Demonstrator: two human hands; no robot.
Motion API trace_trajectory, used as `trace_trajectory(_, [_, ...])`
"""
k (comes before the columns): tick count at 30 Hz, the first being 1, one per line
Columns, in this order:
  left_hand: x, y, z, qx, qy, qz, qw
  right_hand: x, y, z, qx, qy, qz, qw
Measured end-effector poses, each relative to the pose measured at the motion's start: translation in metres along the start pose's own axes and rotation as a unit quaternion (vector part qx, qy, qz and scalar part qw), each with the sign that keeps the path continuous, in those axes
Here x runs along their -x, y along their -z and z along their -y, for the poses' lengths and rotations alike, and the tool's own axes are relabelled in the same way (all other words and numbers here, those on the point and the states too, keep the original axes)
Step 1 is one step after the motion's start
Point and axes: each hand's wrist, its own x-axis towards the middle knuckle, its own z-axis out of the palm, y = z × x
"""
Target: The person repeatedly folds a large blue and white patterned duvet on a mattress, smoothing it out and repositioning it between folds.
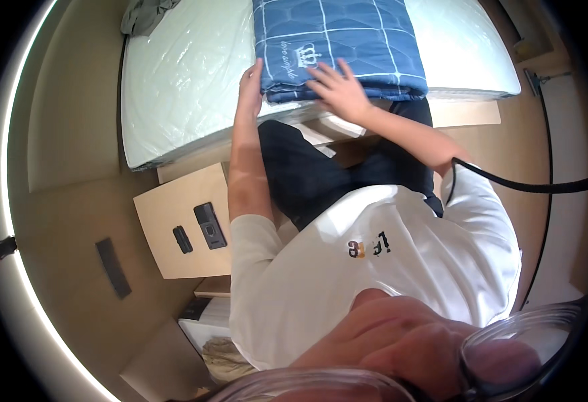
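Note:
A folded blue quilt [344, 45] with white grid lines, a crown print and some writing lies on a plastic-wrapped mattress [188, 90]. Its layered near edge faces my knees. My left hand [250, 93] rests upright against the quilt's left side. Whether its fingers pinch the fabric is hidden. My right hand [341, 93] lies on top near the front fold, palm down with fingers spread, beside the crown print.
To my left, a small wooden surface [173, 201] bears a dark phone-like device [210, 226] and a small black object [183, 239]. Grey cloth [145, 15] lies at the mattress's far left corner. A black cable [530, 187] runs from my right sleeve to the right.

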Motion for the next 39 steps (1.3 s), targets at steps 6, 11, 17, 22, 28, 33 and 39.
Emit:
trace_trajectory(6, [-0.005,-0.039,-0.005,-0.193,-0.045,-0.083,0.977,0.1,0.044,-0.106,0.075,-0.291,-0.032,0.953])
trace_trajectory(11, [-0.009,-0.047,0.015,-0.064,-0.046,-0.079,0.994,0.144,0.028,-0.149,-0.059,-0.433,-0.03,0.899])
trace_trajectory(17, [0.016,-0.044,0.034,-0.154,-0.074,-0.107,0.979,0.136,0.013,-0.188,-0.079,-0.42,-0.031,0.903])
trace_trajectory(22, [0.023,-0.033,0.036,-0.149,-0.078,-0.115,0.979,0.13,0.004,-0.176,-0.058,-0.43,-0.019,0.901])
trace_trajectory(28, [0.093,0.024,0.056,-0.408,-0.168,-0.259,0.859,0.18,-0.012,-0.166,-0.126,-0.396,-0.136,0.899])
trace_trajectory(33, [0.28,0.176,0.051,-0.723,-0.145,-0.415,0.533,0.245,-0.029,-0.151,-0.185,-0.47,-0.1,0.857])
trace_trajectory(39, [0.424,0.271,0.073,-0.633,0.076,-0.457,0.621,0.238,-0.037,-0.153,-0.226,-0.526,-0.127,0.81])
